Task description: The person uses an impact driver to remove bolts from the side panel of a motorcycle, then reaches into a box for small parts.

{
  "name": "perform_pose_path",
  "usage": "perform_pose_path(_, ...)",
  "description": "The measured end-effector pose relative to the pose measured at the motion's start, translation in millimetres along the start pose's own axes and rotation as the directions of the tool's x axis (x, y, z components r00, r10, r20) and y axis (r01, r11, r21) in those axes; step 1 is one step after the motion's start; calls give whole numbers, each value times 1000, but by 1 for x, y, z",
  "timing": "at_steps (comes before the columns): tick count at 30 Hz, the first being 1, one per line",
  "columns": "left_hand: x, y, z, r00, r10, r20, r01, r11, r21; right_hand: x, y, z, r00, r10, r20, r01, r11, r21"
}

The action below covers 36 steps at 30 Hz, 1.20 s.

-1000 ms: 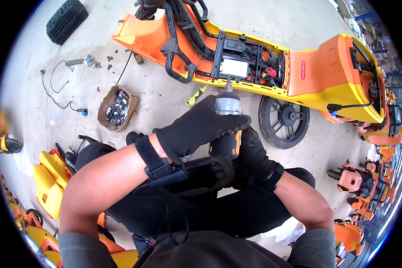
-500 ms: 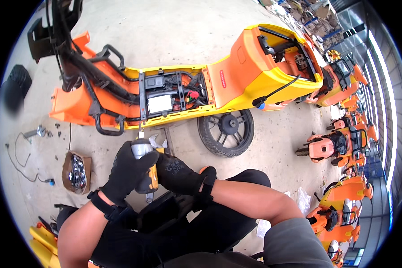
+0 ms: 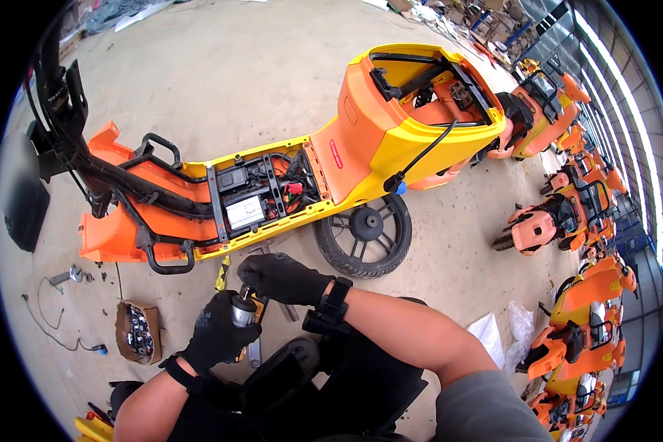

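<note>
Grips a yellow-and-black cordless driver [image 3: 243, 312] in the black-gloved left hand [image 3: 217, 334], closed round its body just behind the metal collar. Holds the tool in front of the lap [image 3: 372, 376], with the bit end [image 3: 249, 292] close to the right hand [image 3: 283, 278]. Has that hand, gloved too, curled at the driver's tip; cannot tell whether pinching the bit or merely beside it. Faces a part-stripped orange-and-yellow scooter [image 3: 357, 136], stretched across the concrete floor [image 3: 250, 74] beyond the hands and apart from the driver. Looks down into its open bay at a silver box [image 3: 244, 214], dark wiring [image 3: 302, 173] and a red connector [image 3: 293, 189]. Sees a black spoked wheel [image 3: 365, 223] at the near side, partly hidden by the scooter. Has a cardboard box [image 3: 155, 324] of small parts to the left, near a blue plug [image 3: 100, 349], with clear plastic [image 3: 521, 328] and other scooters [image 3: 534, 230] to the right.
</note>
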<state>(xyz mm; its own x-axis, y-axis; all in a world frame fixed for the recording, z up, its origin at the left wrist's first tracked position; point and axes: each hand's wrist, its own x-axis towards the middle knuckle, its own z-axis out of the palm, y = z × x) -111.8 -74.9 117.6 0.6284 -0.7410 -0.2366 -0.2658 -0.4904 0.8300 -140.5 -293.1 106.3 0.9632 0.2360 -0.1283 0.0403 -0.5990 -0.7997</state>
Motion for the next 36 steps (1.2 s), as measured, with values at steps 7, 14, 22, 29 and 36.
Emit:
perform_pose_path(7,0,0,3,998,68,10,-67,996,-55,-4,-9,-16,977,192,91,-211,935,284)
perform_pose_path(14,-3,-16,5,995,86,-41,-85,995,44,-5,-16,-25,939,275,209,-337,861,380)
perform_pose_path(22,-9,-11,-4,999,-48,10,47,997,68,-1,-36,-37,889,427,168,-458,811,364)
perform_pose_path(29,-10,-7,1,999,-43,16,42,997,58,-2,-32,-19,867,382,320,-459,863,213)
perform_pose_path(36,-6,-3,-8,999,20,27,-22,997,68,-2,-21,-32,918,280,282,-349,908,233)
